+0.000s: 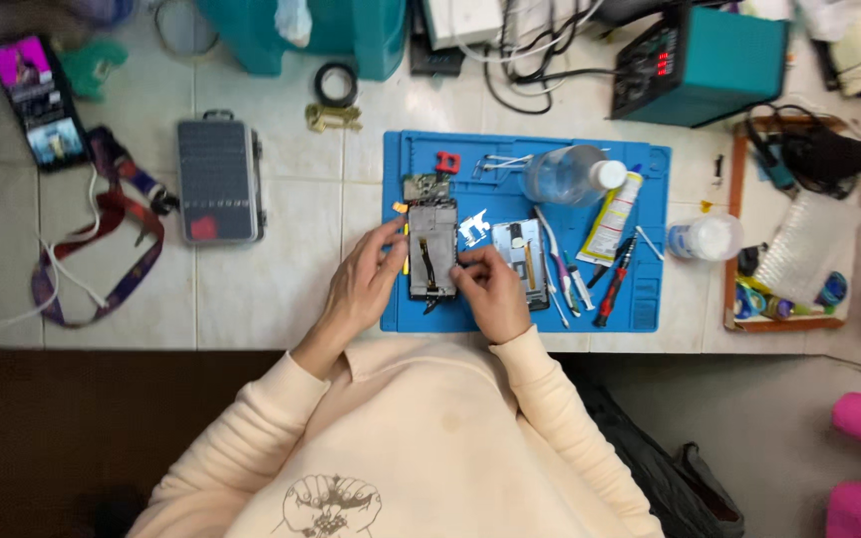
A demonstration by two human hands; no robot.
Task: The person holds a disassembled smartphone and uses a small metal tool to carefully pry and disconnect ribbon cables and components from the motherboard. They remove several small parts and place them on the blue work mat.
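Over at the far left of the white tiled worktop (281, 289), a lit smartphone with a bright screen (40, 103) lies face up, and a maroon-and-purple lanyard strap (102, 239) curls just below it. Next along sits a grey rectangular metal case with a red patch (219, 179), well apart from the hands. Beyond it, a black roll of tape (336, 84) rests near the top edge.

Now to the action: on the blue silicone work mat (650, 309) lies the opened grey phone body with its exposed inner frame (431, 239), upright along the mat's left half. The left hand (361, 289) presses against the phone's left edge, fingers curled and bracing it, thumb up by the side. The right hand (495, 291) sits at the phone's lower right, fingertips pinched together on the lower end of the frame; whether a small part is caught between them I cannot tell.

Just beside the right hand lies a silver detached phone panel (520, 254), then a scatter of slim tools including a red-and-black screwdriver (615, 284). A clear plastic bottle with a white cap (570, 174) lies tipped on the mat's upper part, next to a yellow-and-white glue tube (615, 214). Past the mat stands a teal soldering station with a red display (705, 65), and at far right a wooden tray of odds and ends (734, 229).
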